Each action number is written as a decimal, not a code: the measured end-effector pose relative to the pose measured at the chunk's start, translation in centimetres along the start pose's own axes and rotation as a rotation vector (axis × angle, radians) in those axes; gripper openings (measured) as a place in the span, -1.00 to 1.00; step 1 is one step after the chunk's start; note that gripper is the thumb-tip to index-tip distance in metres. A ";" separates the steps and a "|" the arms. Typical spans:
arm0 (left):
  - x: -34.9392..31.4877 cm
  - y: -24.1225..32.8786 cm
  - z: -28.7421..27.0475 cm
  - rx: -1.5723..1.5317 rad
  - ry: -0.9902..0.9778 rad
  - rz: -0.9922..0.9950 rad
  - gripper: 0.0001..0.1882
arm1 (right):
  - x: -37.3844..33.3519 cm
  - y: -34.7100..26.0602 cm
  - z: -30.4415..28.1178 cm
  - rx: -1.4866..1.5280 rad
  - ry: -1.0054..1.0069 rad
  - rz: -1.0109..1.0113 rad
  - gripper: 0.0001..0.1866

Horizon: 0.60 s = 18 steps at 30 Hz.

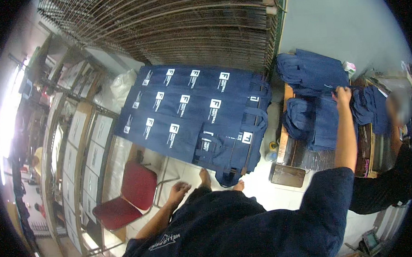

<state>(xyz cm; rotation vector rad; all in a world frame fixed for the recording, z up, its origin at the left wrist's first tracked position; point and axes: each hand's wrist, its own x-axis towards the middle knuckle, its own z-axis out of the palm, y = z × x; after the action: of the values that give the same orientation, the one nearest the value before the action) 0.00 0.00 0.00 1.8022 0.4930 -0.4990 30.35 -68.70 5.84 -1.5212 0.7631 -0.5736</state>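
Folded bags were found stacked on the tabletop, apparently for easy reach. The right hand was at the near edge of that stack, fingers curled; whether the grip was closed on cloth could not be told. Left of the tabletop, printed bags lay flat in rows, presumably to leave the prints uncovered. The left hand, empty and loosely open, hung left of the tabletop, probably for balance.
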 end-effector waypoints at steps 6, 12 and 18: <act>6.1 2.3 6.5 -0.168 -0.384 -0.073 -0.53 | -14.0 -15.3 -0.3 0.017 -0.297 -0.067 -0.56; 5.8 12.1 17.8 -0.346 -0.882 -0.212 -0.02 | -29.3 -25.0 -0.6 -0.088 -0.747 -0.207 -0.51; 6.7 16.6 22.7 -0.873 -1.097 -0.226 0.35 | -37.0 -29.0 -4.8 0.052 -0.850 -0.233 -0.47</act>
<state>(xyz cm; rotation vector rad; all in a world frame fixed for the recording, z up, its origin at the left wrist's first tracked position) 12.88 -25.66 3.22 0.4802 0.0801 -1.1113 6.24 -43.99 38.20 -1.6185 -0.0828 -0.0712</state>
